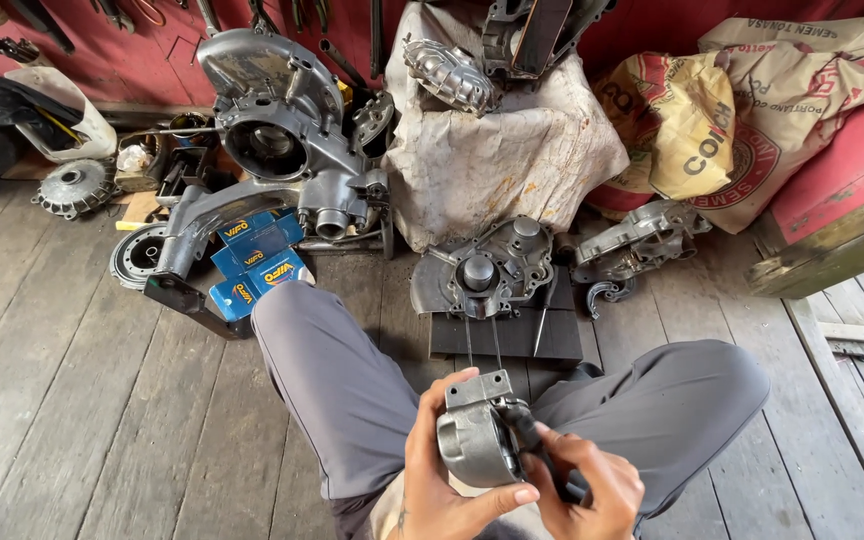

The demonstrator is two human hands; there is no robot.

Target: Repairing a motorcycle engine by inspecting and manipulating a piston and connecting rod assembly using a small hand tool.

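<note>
Across the far side of the plank floor (82, 400) I see a big grey engine casing (272, 130), a cloth-draped heap (492, 150), printed sacks (752, 110), blue boxes (257, 265) and a smaller crankcase half (497, 265) on a dark board (507, 335). Near me, above my grey-trousered knees, my left hand (442, 480) has its grip wrapped round a small grey metal housing (477, 435), thumb on the near edge, while my right hand (592, 490) pinches a black-handled tool (532, 440) set against the housing's right side. I judge the step to be working a fitting on that side, which calls for a steady hold and a straight tool.
</note>
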